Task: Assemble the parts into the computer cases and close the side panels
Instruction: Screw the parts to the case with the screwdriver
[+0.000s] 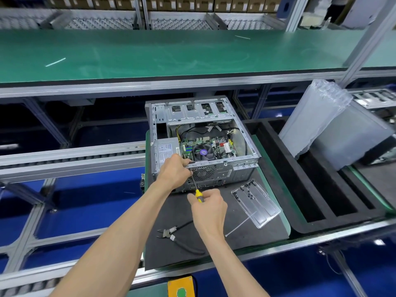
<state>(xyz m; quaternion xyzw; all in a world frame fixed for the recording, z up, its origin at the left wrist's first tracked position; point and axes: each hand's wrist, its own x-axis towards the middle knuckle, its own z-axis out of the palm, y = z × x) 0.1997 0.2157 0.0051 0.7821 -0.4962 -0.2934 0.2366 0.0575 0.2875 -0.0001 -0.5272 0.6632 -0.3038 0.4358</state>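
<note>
The right hand [209,207] grips the screwdriver [196,189]; its shaft slants up-left to the computer case [205,144] rear panel, where the left hand [173,171] fingers pinch the tip.

We count one open case [203,142], one screwdriver [198,195], one cutter [182,237], one clear tray [256,203] and two hands: left [173,173], right [209,207].
</note>
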